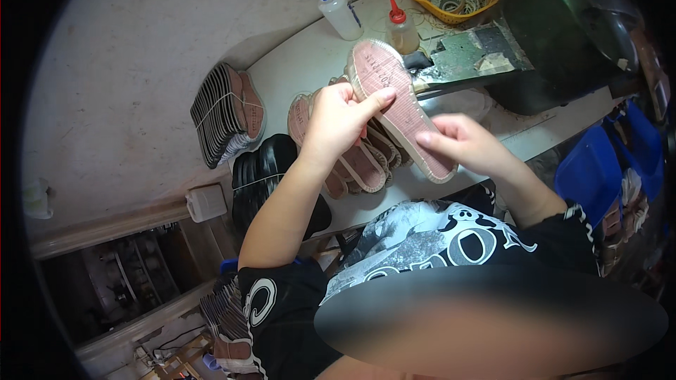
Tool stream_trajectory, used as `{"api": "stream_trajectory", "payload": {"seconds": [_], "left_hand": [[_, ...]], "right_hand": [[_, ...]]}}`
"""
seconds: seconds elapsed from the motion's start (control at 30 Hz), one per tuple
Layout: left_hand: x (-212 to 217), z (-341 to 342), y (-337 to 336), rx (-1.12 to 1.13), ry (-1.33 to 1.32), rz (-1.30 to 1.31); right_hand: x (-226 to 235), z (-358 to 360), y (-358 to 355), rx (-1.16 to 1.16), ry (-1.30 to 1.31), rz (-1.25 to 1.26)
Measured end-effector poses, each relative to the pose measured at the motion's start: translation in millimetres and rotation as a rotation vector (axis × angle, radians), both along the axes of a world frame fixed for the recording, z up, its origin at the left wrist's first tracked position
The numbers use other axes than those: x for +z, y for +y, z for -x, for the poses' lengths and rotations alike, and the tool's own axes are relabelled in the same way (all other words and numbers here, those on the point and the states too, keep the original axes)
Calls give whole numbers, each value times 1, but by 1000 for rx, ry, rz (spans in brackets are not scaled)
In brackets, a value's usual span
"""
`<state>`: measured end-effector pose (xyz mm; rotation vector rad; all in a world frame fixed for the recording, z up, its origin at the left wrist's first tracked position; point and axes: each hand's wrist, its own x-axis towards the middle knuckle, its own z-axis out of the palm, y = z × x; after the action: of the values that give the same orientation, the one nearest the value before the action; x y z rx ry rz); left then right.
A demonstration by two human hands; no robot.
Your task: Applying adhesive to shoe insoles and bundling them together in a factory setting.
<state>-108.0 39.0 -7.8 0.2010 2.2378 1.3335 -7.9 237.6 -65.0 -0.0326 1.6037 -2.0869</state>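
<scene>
A pink shoe insole (398,98) with a pale stitched edge is held up over the table, tilted from upper left to lower right. My left hand (341,116) grips it near its middle, thumb on the pink face. Around its lower right end my right hand (461,142) is closed, thumb also on top; the fingers behind are hidden. Dark markings show on the upper part of the face. Beneath my left hand lie several similar pink insoles (366,169), overlapping on the table.
Bundles of striped insoles (222,112) and black insoles (264,176) stand at the table's left. Behind are a clear bottle (341,15), a red-tipped squeeze bottle (401,32) and a yellow basket (451,15) of bands. A dark green machine (556,35) fills the right; blue chairs (590,169) stand beyond.
</scene>
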Motion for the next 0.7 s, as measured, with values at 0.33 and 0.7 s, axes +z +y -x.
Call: {"api": "stream_trajectory", "payload": {"seconds": [0.33,0.7], "left_hand": [[-1,52,-34,-21,-118,-263],[-42,-59,-41,185,-321,-1285]], "right_hand": [[17,7,-46,-141,-24,124],[21,7,-79,166,-224,734]]}}
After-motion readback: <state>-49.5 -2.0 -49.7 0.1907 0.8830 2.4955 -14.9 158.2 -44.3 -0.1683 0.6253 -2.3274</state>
